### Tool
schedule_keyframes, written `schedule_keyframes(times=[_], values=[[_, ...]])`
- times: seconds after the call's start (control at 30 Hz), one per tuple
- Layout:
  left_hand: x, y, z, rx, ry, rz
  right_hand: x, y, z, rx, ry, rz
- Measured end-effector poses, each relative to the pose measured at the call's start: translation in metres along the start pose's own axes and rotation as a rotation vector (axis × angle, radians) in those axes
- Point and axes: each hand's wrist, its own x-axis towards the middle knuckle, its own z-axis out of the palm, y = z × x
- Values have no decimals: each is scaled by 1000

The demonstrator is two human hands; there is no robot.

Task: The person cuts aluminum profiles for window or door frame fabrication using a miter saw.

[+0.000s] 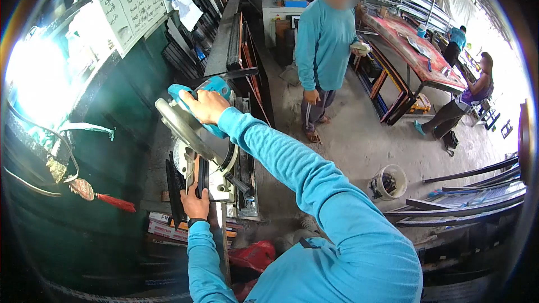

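A miter saw (215, 85) with a teal body and a round metal blade guard stands on the bench left of centre. My right hand (206, 106) is closed around its teal handle, with my arm stretched across. Below the guard, my left hand (195, 204) grips the near end of a dark profile strip (202, 177) lying on the saw's base, fingers pointing away from me. The far end of the strip and the blade are hidden under the guard. Along the left of the saw lie more dark strips (175, 193).
A person (327, 42) in a teal shirt stands beyond the saw, holding something pale. Two people work near a red-topped table (396, 45) at the right. A white bucket (388, 182) stands on the floor, and long bars (460, 205) lie at the right. A whiteboard (126, 0) hangs at the left.
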Motion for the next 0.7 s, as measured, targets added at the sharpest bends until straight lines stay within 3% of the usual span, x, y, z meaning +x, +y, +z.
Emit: schedule_keyframes(times=[0.2,0.3,0.4,0.7], values=[[0,0,-2,-13,-6,1,-3,-1,-1,-22,16,1],[-1,4,-4,-1,3,-7,0,3,7,-42,122,-48],[-2,7,-6,16,6,0,-6,-3,-2,-13,32,-4],[-1,1,-2,36,7,13,0,-1,1,-3,28,3]])
